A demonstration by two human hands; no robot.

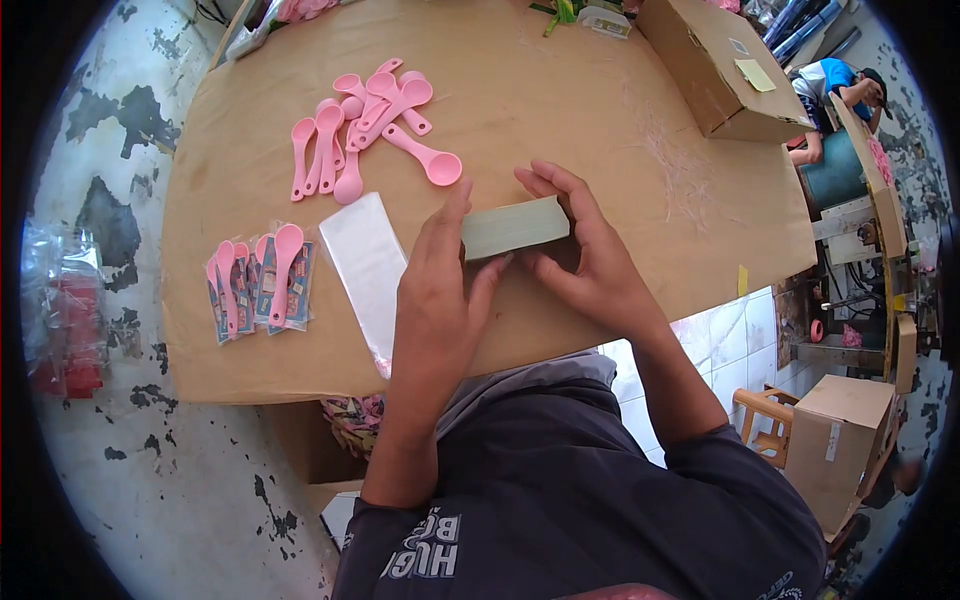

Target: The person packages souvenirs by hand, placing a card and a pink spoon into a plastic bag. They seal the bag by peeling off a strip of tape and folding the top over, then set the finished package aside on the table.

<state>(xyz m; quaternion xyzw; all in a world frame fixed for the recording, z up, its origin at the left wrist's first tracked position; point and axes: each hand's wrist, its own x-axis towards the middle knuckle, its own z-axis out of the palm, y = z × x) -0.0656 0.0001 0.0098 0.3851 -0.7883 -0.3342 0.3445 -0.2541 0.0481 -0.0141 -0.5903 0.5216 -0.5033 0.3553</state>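
Note:
A thick stack of cards or paper (514,229), its pale green-grey edges facing up, is held on edge between both hands above the table. My left hand (436,262) presses its left end, and my right hand (590,250) closes round its right end, thumbs along the near side. Left of my left hand lies a flat pile of clear plastic bags (362,262). Beyond the hands, several loose pink measuring spoons (382,105) lie in a heap. At the left, clear packets with blue printed cards and pink spoons (284,275) lie overlapping.
Brown paper covers the table (560,110). A cardboard box (725,65) stands on its far right corner. Another person (835,90) sits at the right beyond it. A second carton (840,440) and a wooden stool (765,425) are on the right. Red-and-clear packaging (70,320) is at far left.

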